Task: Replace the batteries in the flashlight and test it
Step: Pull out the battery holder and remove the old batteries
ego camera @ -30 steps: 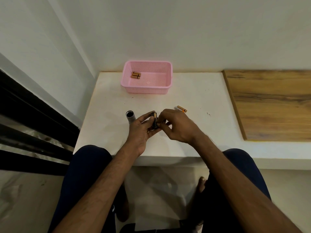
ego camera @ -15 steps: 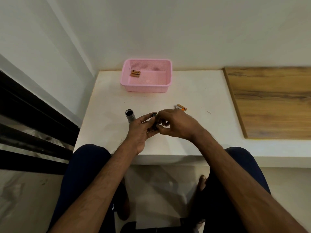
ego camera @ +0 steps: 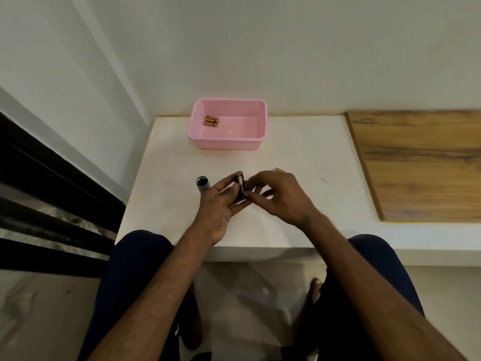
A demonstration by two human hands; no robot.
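Basket (ego camera: 226, 143) behind flashlight tube (ego camera: 202, 185), board (ego camera: 421, 162) to the right

Both hands meet over the white table (ego camera: 166, 204): the left hand (ego camera: 220, 207) cradles a dark battery holder (ego camera: 240, 190), the right hand (ego camera: 282, 198) pinches it; grey flashlight tube (ego camera: 202, 185) stands beside, spare batteries (ego camera: 211, 121) in the pink basket (ego camera: 229, 145)

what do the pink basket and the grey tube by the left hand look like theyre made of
The pink rectangular basket looks like moulded plastic: uniform colour, perforated mesh walls, a smooth rolled rim, soft sheen. The grey open-ended tube, standing beside the left hand, is probably matt metal, perhaps painted plastic; its even dull grey leaves that open.
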